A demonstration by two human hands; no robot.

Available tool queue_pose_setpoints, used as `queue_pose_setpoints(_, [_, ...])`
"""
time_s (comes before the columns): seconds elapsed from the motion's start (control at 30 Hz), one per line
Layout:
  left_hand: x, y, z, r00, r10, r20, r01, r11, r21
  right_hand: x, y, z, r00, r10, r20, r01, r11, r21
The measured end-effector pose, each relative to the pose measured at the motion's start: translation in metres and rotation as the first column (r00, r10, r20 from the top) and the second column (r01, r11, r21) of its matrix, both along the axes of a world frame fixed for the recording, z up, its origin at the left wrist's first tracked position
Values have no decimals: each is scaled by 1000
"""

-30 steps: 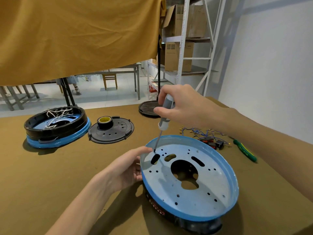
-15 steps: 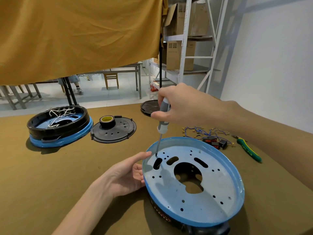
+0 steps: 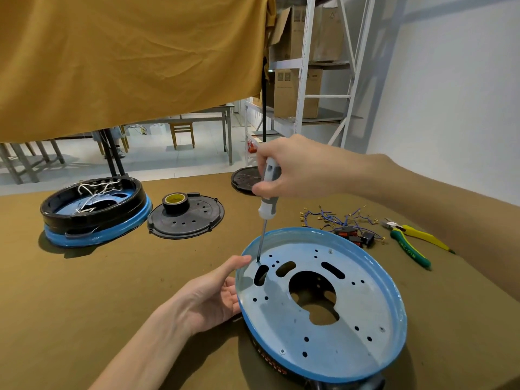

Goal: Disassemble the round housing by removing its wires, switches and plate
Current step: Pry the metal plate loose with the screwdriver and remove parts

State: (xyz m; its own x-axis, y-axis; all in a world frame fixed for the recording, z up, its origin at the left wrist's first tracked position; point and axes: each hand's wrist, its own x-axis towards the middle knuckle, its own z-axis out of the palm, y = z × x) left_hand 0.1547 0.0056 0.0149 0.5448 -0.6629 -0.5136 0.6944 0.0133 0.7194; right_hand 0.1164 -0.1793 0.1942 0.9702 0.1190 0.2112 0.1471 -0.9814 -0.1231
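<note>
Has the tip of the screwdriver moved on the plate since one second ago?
No. The screwdriver tip sits at the same spot on the plate, just above the dark oblong slot near its left rim, as before.

right hand (image 3: 295, 167) grips screwdriver (image 3: 267, 192) tip-down on blue plate (image 3: 351, 347); left hand (image 3: 208, 296) steadies its rim.

- Bright, even daylight fills the room; soft shadows pool under the round housing (image 3: 323, 305) and left hand (image 3: 208, 299).
- Wide-angle lens bows the shelving rack (image 3: 304, 66) near the frame's edge.
- Focus is sharp throughout.
</note>
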Motion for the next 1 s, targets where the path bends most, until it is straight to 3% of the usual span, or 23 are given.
queue_pose_setpoints(0.13, [0,0,0,1000,14,-1,-14,1000,-7,-5,-1,13,981,60,-183,-54,998,41])
queue_pose_setpoints(0.23, [0,-2,-2,999,36,9,-36,999,-24,-4,2,5,996,-94,11,94,976,-195])
queue_pose_setpoints(0.3, [-1,-4,-3,997,21,81,-20,1000,-10,-1,3,-2,992,-67,111,94,961,-262])
queue_pose_setpoints(0.4, [0,-4,-1,993,-32,113,31,999,8,-4,2,5,994,69,-85,-71,997,-18])
queue_pose_setpoints(0.47, [1,-2,0,992,-53,116,51,999,16,-7,3,9,978,124,-168,-120,992,34])
queue_pose_setpoints(0.53, [1,-1,1,991,-62,115,59,998,23,-8,5,4,992,94,-89,-98,994,-42])
queue_pose_setpoints(0.6, [-1,0,1,992,-59,113,56,998,37,-5,7,-3,997,-3,81,23,969,-246])
queue_pose_setpoints(0.67, [-4,0,4,992,-54,116,49,998,45,0,8,-2,994,-24,107,57,947,-317])
queue_pose_setpoints(0.77, [-5,1,5,994,-38,106,34,999,41,3,7,13,987,81,-136,-91,994,-68])
queue_pose_setpoints(0.83, [-6,1,6,995,-26,95,23,999,37,5,6,20,967,137,-213,-141,990,-7])
queue_pose_setpoints(0.9, [-7,1,7,996,-19,89,16,999,37,6,8,15,982,78,-174,-92,993,-75])
queue_pose_setpoints(1.0, [-5,1,6,998,9,65,-13,998,64,11,9,4,999,-35,36,46,933,-357])
